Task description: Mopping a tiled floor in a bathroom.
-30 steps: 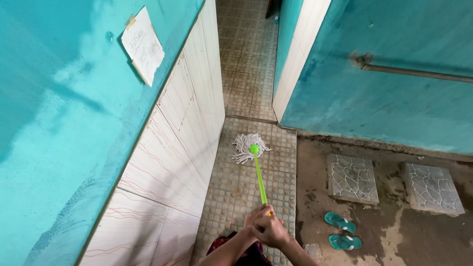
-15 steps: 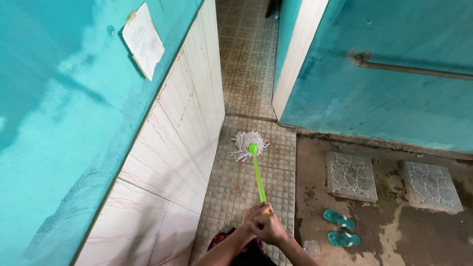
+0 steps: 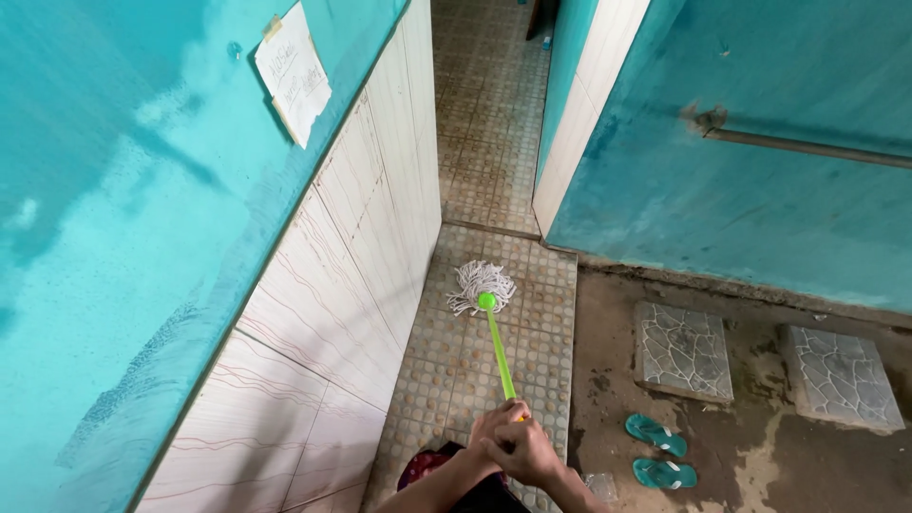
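Here both hands, the left hand (image 3: 494, 432) and the right hand (image 3: 524, 454), are closed together around the green handle of a mop (image 3: 496, 344). Its white string head rests on the tiled floor (image 3: 446, 380) near the wall (image 3: 323, 313). Two teal sandals (image 3: 658, 450) lie well apart to the right.

Mop handle (image 3: 498, 353) end hidden in hands, paper's (image 3: 294, 72) writing — illegible

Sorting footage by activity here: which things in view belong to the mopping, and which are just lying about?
In use:
mop, green handle gripped by both hands, left hand and right hand
tiled floor under the mop head

Lying about:
flip-flops
two stone slabs
paper on the wall
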